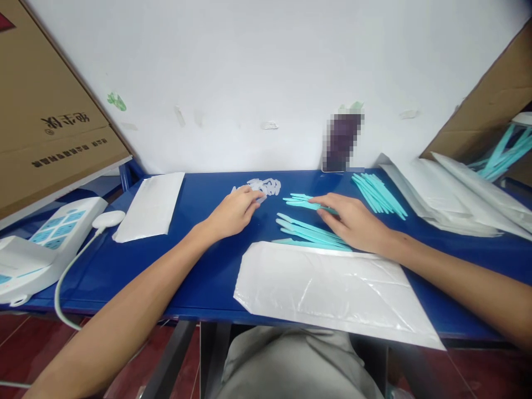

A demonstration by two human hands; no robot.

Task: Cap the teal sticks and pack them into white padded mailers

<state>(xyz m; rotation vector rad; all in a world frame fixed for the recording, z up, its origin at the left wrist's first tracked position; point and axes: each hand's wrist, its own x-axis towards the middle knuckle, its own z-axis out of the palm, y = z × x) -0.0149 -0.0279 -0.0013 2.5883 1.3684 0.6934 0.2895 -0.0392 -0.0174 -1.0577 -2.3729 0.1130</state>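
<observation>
My left hand (235, 211) is over a small heap of translucent white plastic caps (270, 187). Its thumb and forefinger close around one cap at the near edge of the heap. My right hand (355, 220) lies over a few slim teal eyebrow razors (298, 200), their paler ends pointing left. One handle runs between its forefinger and thumb, which close on it. Just below that hand, several more teal razors (307, 230) lie side by side, partly hidden by it. A white plastic pouch (332, 291) lies flat in front of them, overhanging the table edge.
Another bundle of teal razors (378, 194) and stacked white pouches (453, 194) lie right. A blurred-out phone (343, 141) leans on the wall. At left are a white packet (152, 205), a power strip (62, 227), a white cabled puck (108, 219) and a cardboard box (54, 111).
</observation>
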